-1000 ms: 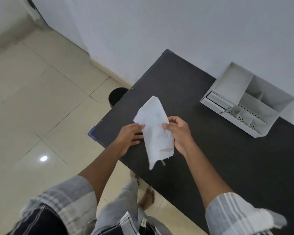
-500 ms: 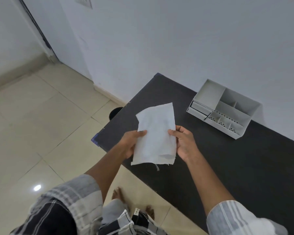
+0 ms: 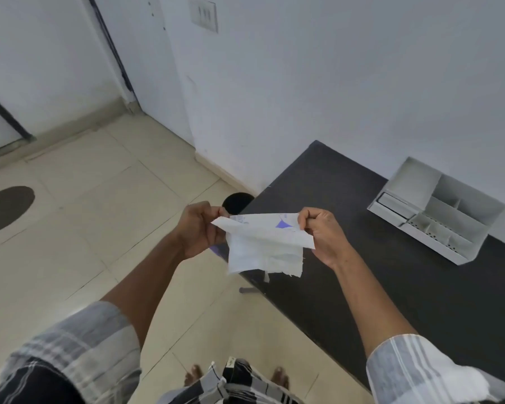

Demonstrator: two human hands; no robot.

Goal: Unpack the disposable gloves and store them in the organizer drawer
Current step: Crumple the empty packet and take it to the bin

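A flat white glove packet (image 3: 264,247) with a small blue mark near its top hangs in the air over the table's left edge. My left hand (image 3: 200,228) pinches its top left corner. My right hand (image 3: 322,233) pinches its top right corner. The top edge is stretched between both hands and the lower part hangs down with a ragged bottom. The white organizer (image 3: 438,209) stands at the back right of the black table (image 3: 391,287), near the wall, with a small drawer (image 3: 395,204) at its left front, pushed in.
A dark round object (image 3: 236,201) sits on the tiled floor beside the table's left edge, by the wall. A dark oval mat (image 3: 5,208) lies on the floor far left. My bare feet are below, next to the table's front corner.
The packet has turned from upright to held wide, top edge pulled taut between both hands, its blue mark now showing. The view has tilted up toward the wall.
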